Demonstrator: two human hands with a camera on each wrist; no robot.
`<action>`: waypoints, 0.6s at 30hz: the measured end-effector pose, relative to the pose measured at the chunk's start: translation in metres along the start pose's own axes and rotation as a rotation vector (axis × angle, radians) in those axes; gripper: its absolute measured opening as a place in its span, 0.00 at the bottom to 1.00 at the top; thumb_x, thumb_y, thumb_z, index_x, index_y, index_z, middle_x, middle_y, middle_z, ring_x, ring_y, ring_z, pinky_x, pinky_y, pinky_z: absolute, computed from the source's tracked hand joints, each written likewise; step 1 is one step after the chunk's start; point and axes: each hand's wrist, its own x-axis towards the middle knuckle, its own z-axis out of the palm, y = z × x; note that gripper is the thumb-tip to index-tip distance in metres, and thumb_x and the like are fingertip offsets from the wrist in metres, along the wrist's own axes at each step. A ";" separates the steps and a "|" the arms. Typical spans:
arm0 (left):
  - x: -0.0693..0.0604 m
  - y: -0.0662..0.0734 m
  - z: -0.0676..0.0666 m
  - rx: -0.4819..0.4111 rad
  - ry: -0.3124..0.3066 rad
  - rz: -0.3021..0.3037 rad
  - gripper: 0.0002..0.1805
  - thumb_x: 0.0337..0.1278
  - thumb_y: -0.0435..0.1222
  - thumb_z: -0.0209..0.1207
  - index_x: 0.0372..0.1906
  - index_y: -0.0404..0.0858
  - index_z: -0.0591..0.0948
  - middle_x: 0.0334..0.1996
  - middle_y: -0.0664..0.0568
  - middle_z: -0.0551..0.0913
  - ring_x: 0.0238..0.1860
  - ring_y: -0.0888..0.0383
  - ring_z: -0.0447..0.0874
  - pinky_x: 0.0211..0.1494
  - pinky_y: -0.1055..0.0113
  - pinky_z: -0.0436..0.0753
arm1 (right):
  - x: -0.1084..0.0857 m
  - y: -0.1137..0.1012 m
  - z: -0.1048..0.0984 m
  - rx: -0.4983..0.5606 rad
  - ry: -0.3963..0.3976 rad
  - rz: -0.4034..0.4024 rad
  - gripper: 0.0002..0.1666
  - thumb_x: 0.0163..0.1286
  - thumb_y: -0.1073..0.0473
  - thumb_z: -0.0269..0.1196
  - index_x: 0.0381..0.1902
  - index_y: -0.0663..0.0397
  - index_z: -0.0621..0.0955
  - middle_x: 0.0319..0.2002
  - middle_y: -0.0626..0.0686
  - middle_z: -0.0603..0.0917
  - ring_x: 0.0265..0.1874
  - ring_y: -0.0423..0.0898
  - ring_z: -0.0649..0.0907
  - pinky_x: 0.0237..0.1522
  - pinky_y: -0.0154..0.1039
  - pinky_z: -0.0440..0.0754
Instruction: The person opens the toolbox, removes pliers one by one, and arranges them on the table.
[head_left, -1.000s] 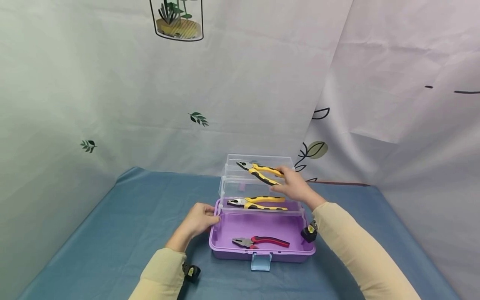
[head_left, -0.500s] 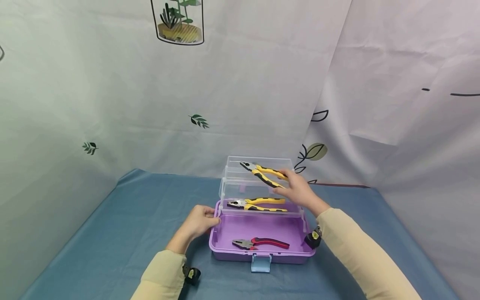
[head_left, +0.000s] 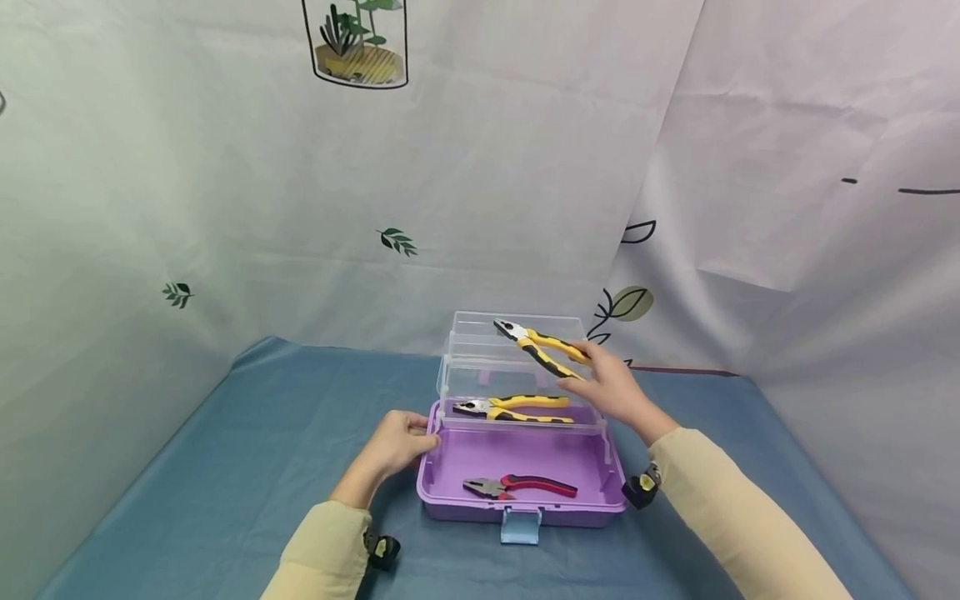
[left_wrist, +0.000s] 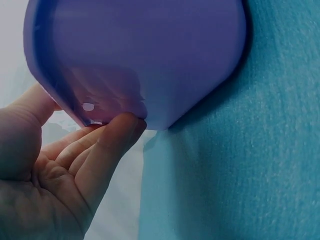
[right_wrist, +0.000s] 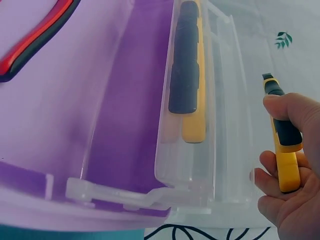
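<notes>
A purple toolbox (head_left: 517, 513) with raised clear trays stands on the blue cloth. My left hand (head_left: 397, 442) grips its left side, thumb at the rim and fingers against the outer wall (left_wrist: 165, 55) in the left wrist view. Above the upper clear tray (head_left: 472, 340), my right hand (head_left: 611, 385) holds yellow-and-black combination pliers (head_left: 542, 343) by the handles, jaws pointing up and left. A second yellow-and-black pair of pliers (head_left: 510, 408) lies in the lower clear tray (right_wrist: 167, 170). Red-and-black pliers (head_left: 525, 485) lie on the box's purple floor.
A light blue latch (head_left: 521, 527) hangs at the toolbox's front. Blue cloth (head_left: 300, 433) covers the table around it. White printed fabric (head_left: 510, 167) rises behind and at both sides.
My right hand has drifted to the right, carrying the yellow-and-black pliers along over the upper tray. My left hand stays on the toolbox's left side.
</notes>
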 end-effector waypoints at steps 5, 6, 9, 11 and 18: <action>0.000 0.000 0.000 -0.007 -0.002 -0.008 0.23 0.47 0.26 0.61 0.50 0.18 0.75 0.36 0.32 0.85 0.31 0.48 0.87 0.28 0.59 0.86 | -0.005 0.002 -0.001 0.018 0.016 -0.018 0.39 0.60 0.51 0.67 0.66 0.55 0.67 0.58 0.61 0.77 0.58 0.61 0.75 0.54 0.59 0.76; 0.000 0.000 0.000 -0.009 -0.001 -0.007 0.23 0.47 0.26 0.61 0.50 0.18 0.75 0.36 0.32 0.85 0.31 0.48 0.87 0.28 0.59 0.86 | -0.006 0.003 -0.002 0.021 0.018 -0.018 0.39 0.60 0.52 0.67 0.66 0.56 0.67 0.58 0.61 0.76 0.58 0.61 0.75 0.54 0.60 0.76; 0.000 0.000 0.000 -0.010 -0.010 0.001 0.24 0.47 0.26 0.61 0.51 0.17 0.74 0.37 0.31 0.85 0.31 0.46 0.87 0.28 0.59 0.86 | -0.009 0.003 -0.002 0.025 0.023 -0.008 0.40 0.60 0.52 0.66 0.67 0.57 0.66 0.60 0.63 0.75 0.58 0.61 0.75 0.55 0.61 0.75; 0.000 0.001 -0.001 -0.011 -0.010 0.001 0.24 0.47 0.26 0.61 0.51 0.17 0.74 0.37 0.31 0.85 0.32 0.46 0.87 0.29 0.59 0.86 | -0.011 0.003 -0.003 0.027 0.024 -0.003 0.41 0.61 0.52 0.66 0.68 0.58 0.64 0.61 0.63 0.74 0.59 0.62 0.74 0.55 0.61 0.75; -0.001 0.001 -0.002 0.012 -0.019 0.007 0.23 0.48 0.27 0.61 0.51 0.17 0.74 0.37 0.31 0.85 0.34 0.45 0.87 0.30 0.59 0.86 | -0.019 0.006 -0.005 0.038 0.040 0.025 0.42 0.60 0.50 0.66 0.68 0.57 0.64 0.61 0.64 0.73 0.43 0.59 0.81 0.40 0.51 0.82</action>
